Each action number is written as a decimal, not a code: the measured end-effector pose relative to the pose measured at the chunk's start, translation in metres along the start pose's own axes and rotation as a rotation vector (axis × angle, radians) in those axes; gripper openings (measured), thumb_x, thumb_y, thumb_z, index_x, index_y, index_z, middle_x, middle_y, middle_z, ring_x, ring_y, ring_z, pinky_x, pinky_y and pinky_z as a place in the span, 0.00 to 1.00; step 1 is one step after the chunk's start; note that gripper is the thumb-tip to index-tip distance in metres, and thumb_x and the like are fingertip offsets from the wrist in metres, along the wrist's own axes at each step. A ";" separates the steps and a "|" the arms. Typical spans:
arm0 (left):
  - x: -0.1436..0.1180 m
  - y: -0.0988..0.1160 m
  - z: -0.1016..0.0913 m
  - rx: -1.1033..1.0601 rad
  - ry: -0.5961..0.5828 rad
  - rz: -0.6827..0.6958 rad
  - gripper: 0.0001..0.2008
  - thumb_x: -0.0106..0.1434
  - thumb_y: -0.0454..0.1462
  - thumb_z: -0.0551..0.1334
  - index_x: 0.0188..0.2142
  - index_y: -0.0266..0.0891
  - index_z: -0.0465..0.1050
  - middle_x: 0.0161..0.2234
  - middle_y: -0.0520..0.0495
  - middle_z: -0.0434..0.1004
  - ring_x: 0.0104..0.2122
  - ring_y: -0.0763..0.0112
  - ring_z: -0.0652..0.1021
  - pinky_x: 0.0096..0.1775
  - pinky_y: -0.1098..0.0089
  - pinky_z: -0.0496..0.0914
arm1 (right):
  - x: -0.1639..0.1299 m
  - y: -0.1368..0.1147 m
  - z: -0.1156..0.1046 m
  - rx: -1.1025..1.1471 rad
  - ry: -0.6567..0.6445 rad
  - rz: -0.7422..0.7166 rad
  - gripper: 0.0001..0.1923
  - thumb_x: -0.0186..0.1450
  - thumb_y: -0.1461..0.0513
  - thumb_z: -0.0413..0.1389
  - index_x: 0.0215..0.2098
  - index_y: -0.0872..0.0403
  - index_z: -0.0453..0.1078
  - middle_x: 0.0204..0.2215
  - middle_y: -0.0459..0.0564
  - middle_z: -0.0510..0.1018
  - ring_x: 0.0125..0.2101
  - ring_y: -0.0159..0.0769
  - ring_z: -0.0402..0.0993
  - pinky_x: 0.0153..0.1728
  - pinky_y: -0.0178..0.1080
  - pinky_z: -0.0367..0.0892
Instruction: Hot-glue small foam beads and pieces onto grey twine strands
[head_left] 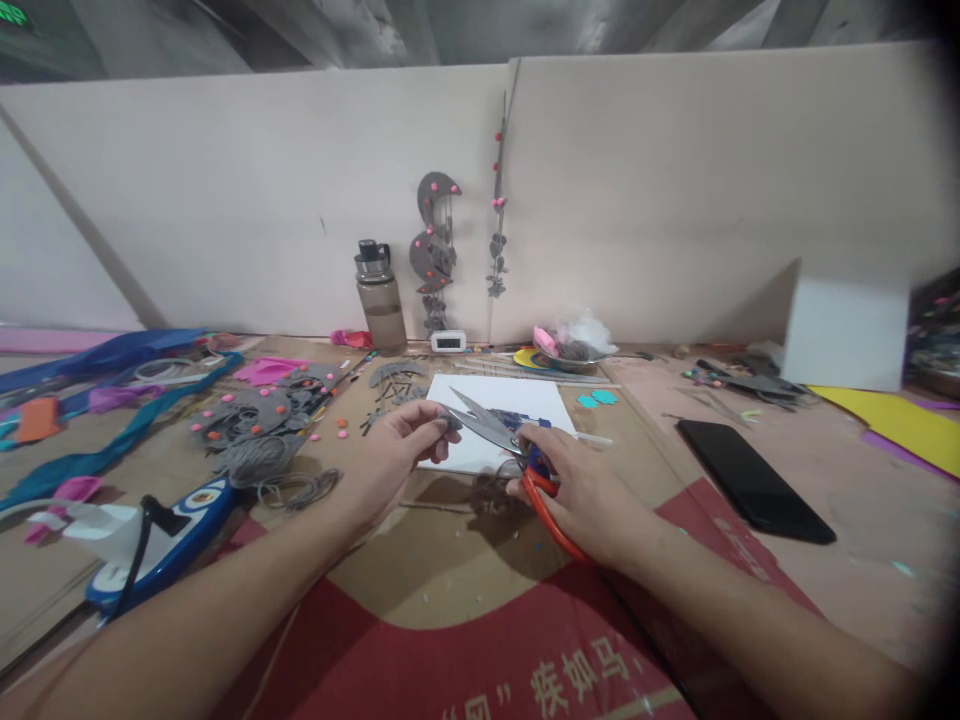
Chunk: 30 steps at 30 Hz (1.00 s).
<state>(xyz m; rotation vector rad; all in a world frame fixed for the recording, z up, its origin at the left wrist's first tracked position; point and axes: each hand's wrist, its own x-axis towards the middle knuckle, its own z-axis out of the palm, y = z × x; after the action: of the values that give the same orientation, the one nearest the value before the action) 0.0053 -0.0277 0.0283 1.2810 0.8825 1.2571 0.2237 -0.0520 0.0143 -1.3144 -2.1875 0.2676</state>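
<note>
My right hand point(574, 485) is wrapped round the orange handles of a pair of scissors point(487, 428), whose blades are parted and point up and to the left. In my left hand point(409, 440), thumb and fingers pinch a small dark grey piece point(452, 421), close to the lower blade. It looks like felt, though its shape is mostly hidden by the fingers. Beneath both hands lies a white sheet point(517, 388), with small dark blue pieces point(525, 420) on it. A tangle of brown-grey scraps point(495, 492) sits by the sheet's near edge.
Grey felt pieces with pink and orange dots point(255, 415) and grey yarn point(259, 458) lie left, beyond a power strip point(161, 550). A phone point(754, 480) lies right. A bottle point(381, 300), small digital clock point(448, 342) and bowl point(574, 352) stand along the back wall.
</note>
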 end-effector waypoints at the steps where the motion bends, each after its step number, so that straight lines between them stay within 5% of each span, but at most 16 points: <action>1: 0.000 -0.001 -0.001 -0.006 -0.001 0.005 0.05 0.55 0.35 0.62 0.31 0.35 0.70 0.26 0.50 0.73 0.23 0.79 0.69 0.28 0.76 0.62 | -0.001 0.000 0.000 -0.009 -0.012 -0.001 0.23 0.61 0.52 0.53 0.52 0.52 0.61 0.42 0.54 0.71 0.38 0.39 0.68 0.39 0.40 0.64; 10: 0.002 -0.007 -0.005 0.049 -0.019 0.008 0.03 0.55 0.34 0.62 0.31 0.36 0.72 0.25 0.52 0.70 0.24 0.81 0.67 0.29 0.77 0.61 | -0.001 0.000 0.000 -0.047 -0.056 0.018 0.25 0.61 0.51 0.53 0.54 0.51 0.60 0.41 0.53 0.71 0.38 0.39 0.68 0.39 0.39 0.63; 18: 0.005 -0.009 -0.006 0.144 0.036 0.014 0.12 0.55 0.38 0.63 0.39 0.36 0.70 0.29 0.50 0.73 0.25 0.78 0.70 0.30 0.74 0.63 | 0.002 0.000 -0.001 0.028 -0.021 0.131 0.23 0.61 0.51 0.54 0.51 0.51 0.63 0.39 0.51 0.73 0.35 0.36 0.67 0.34 0.36 0.61; 23: 0.005 -0.010 -0.008 0.234 -0.028 0.043 0.09 0.58 0.40 0.61 0.34 0.35 0.70 0.29 0.46 0.75 0.28 0.75 0.72 0.31 0.73 0.64 | 0.002 -0.002 -0.004 0.021 -0.008 0.154 0.22 0.60 0.51 0.54 0.49 0.52 0.63 0.36 0.50 0.74 0.32 0.35 0.67 0.32 0.35 0.60; 30: 0.005 -0.009 -0.008 0.150 -0.021 0.002 0.10 0.58 0.41 0.61 0.36 0.36 0.69 0.30 0.46 0.76 0.23 0.76 0.72 0.29 0.73 0.63 | 0.001 -0.002 -0.003 -0.022 -0.003 0.142 0.22 0.61 0.50 0.53 0.49 0.51 0.63 0.37 0.51 0.74 0.32 0.36 0.68 0.30 0.35 0.58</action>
<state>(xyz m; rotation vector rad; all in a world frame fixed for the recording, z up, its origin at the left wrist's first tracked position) -0.0002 -0.0200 0.0193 1.4109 0.9760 1.1950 0.2234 -0.0520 0.0177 -1.4845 -2.1082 0.3012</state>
